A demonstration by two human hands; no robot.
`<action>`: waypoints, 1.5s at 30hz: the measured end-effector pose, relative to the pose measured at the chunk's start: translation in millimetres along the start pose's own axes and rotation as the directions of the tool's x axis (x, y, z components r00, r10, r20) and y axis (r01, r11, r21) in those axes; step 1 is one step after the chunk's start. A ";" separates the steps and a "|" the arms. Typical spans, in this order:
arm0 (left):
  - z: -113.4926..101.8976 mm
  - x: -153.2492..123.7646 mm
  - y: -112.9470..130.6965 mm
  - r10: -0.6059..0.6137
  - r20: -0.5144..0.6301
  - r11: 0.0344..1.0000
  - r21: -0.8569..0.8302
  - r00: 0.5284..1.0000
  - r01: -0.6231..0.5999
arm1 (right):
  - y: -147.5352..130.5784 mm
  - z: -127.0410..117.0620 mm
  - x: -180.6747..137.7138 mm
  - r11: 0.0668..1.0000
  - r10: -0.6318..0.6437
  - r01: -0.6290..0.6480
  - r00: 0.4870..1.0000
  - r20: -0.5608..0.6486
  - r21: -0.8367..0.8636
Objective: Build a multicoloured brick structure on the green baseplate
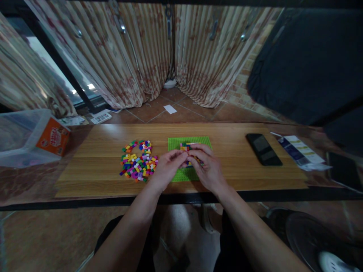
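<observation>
A green studded baseplate (185, 176) lies on the wooden board, with rows of small coloured building bricks (185, 146) on its middle. My left hand (169, 166) and my right hand (208, 166) meet above these bricks, fingertips touching. Thumb and fingers of each hand are pinched together; whatever they hold is too small or too covered to make out. Both hands hide much of the brick rows. Left of the plate, a loose pile of bricks (138, 166) in many colours is spread on the board, close to my left hand.
The wooden board (227, 132) rests on a dark-edged table. A black phone (263, 149) and printed packets (303, 151) lie to the right, with a dark tablet-like slab (344, 170) beyond. A clear plastic box (25, 139) with an orange label stands far left. Striped curtains (136, 56) hang behind.
</observation>
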State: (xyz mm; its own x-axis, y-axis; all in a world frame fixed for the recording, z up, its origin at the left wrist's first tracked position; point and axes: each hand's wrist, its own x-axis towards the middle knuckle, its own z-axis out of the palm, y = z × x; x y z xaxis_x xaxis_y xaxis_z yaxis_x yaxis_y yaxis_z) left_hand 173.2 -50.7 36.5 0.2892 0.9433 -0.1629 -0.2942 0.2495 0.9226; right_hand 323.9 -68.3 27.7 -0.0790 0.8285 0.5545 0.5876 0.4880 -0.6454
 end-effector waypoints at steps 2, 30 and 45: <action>-0.8 -0.1 0.1 0.047 0.017 0.993 0.104 0.999 -0.049 | -0.1 -0.2 0.3 0.999 0.019 -0.019 1.000 0.014 0.027; 1.6 -2.0 2.3 0.158 0.028 0.973 0.167 0.987 -0.161 | -1.3 -6.9 4.5 0.849 0.277 -0.300 0.954 0.117 0.434; -10.2 8.9 -9.4 0.124 -0.110 0.948 0.307 0.986 -0.085 | 31.9 -22.8 0.6 0.953 0.292 -0.290 0.956 -0.014 0.086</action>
State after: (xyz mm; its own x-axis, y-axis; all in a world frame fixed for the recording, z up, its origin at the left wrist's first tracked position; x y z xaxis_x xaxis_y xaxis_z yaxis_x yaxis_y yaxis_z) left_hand 169.3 -42.4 22.8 0.1486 0.9853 -0.0842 -0.0237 0.0887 0.9958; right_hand 361.0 -58.5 19.5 0.1075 0.9310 0.3488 0.5134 0.2484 -0.8214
